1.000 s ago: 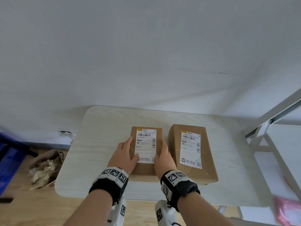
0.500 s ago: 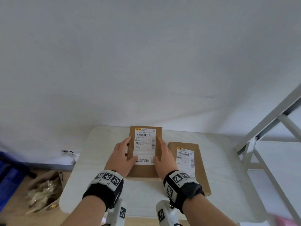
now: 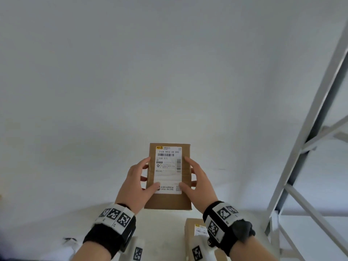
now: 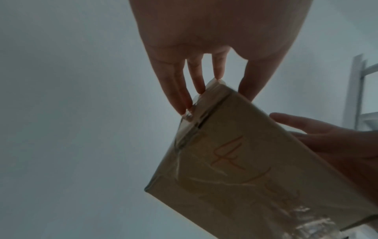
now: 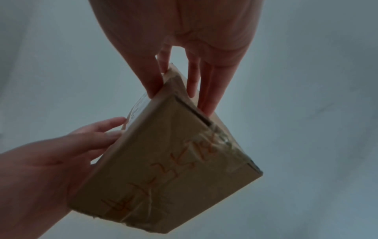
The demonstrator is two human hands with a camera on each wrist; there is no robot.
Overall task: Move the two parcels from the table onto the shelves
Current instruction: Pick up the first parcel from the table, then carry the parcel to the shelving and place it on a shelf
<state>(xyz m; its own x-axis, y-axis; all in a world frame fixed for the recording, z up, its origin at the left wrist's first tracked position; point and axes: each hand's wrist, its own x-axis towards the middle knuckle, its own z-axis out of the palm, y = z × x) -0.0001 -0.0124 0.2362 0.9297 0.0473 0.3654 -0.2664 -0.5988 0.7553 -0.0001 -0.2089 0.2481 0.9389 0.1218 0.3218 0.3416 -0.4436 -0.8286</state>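
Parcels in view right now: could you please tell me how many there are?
2. One parcel is held up off the table between the left hand and right hand. The other parcel lies on the table below, partly hidden by the right wrist.

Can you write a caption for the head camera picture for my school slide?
Both hands, left hand and right hand, hold a labelled parcel above the table.
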